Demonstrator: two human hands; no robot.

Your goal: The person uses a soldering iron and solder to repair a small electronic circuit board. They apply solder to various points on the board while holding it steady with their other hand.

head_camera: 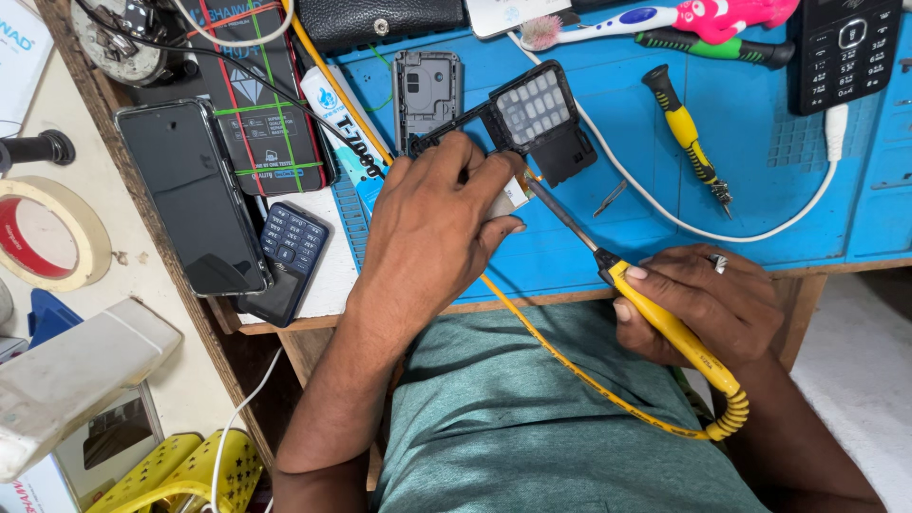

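My right hand [698,304] grips a yellow-handled soldering iron [665,323], its metal tip reaching up-left to a small circuit board [516,193]. That board is pinched under the fingers of my left hand [432,223], which rests on the blue work mat [760,190]. Just above my left hand lies a black phone keypad frame [534,112] with pale keys. A grey phone back shell [427,87] lies left of it. The iron's yellow cord [570,366] loops down across my green shirt.
A yellow-and-black screwdriver [686,138], a white cable [665,204], a toothbrush [608,21] and a black keypad phone [847,52] lie on the mat. To the left are a dark smartphone [195,195], a small blue keypad phone [290,256], a glue tube [344,138] and a tape roll [43,233].
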